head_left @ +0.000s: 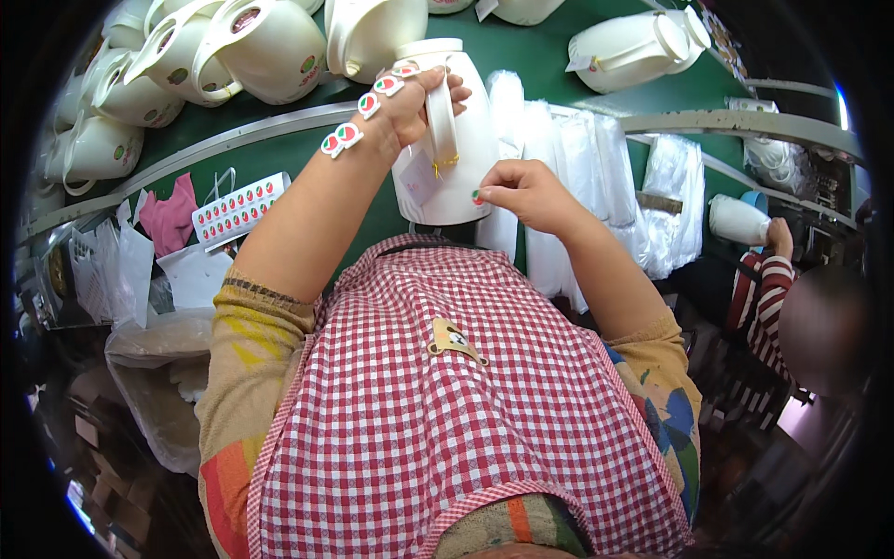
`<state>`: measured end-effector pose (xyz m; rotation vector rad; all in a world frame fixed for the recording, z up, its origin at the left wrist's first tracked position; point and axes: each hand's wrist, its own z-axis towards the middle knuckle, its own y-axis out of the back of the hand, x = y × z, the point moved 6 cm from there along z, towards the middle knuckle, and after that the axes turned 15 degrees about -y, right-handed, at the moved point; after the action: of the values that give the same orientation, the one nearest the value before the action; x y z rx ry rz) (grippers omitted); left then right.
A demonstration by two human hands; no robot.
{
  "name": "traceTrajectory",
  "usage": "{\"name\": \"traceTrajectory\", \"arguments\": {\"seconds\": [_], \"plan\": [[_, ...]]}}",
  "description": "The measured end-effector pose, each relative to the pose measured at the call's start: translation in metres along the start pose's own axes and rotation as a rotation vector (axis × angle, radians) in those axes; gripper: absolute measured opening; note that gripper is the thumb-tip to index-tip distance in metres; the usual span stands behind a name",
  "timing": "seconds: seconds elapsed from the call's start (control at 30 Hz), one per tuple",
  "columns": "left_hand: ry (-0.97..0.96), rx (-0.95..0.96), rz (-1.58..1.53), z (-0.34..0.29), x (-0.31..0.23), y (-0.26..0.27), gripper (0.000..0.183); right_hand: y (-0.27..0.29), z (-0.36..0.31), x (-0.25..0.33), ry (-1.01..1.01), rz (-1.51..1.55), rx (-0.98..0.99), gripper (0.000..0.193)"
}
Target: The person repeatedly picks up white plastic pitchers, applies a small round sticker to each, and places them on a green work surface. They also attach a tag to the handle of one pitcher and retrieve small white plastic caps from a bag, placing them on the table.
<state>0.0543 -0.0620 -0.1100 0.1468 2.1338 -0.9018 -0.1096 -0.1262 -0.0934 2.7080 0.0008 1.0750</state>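
A cream-white jug [470,126] lies tipped on the green surface, its base toward me. My left hand [410,104] is closed around its handle [443,135]. From the handle hangs a paper tag [421,183] on a yellow tie. My right hand [529,194] pinches a small red and green sticker [478,197] between thumb and finger, at the jug's side near the base. I cannot tell whether the sticker touches the jug. Several more round stickers [369,104] are stuck along my left wrist and hand.
Several jugs [265,56] crowd the far left; others [629,51] lie far right. A metal rail [270,126] crosses the bench. Plastic bags [568,177] lie right of the jug. On the left are a sticker sheet [240,207] and pink cloth [170,216]. A co-worker's hand [780,238] holds another jug.
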Motion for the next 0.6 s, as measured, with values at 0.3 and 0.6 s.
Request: {"name": "traceTrajectory", "arguments": {"seconds": [0.3, 0.6], "plan": [[-0.021, -0.022, 0.074, 0.0, -0.001, -0.024, 0.021, -0.013, 0.008, 0.011, 0.033, -0.313, -0.301, 0.014], [-0.066, 0.018, -0.002, 0.004, 0.008, -0.023, 0.014, -0.028, -0.008, 0.021, 0.341, -0.558, -0.762, 0.02]]}}
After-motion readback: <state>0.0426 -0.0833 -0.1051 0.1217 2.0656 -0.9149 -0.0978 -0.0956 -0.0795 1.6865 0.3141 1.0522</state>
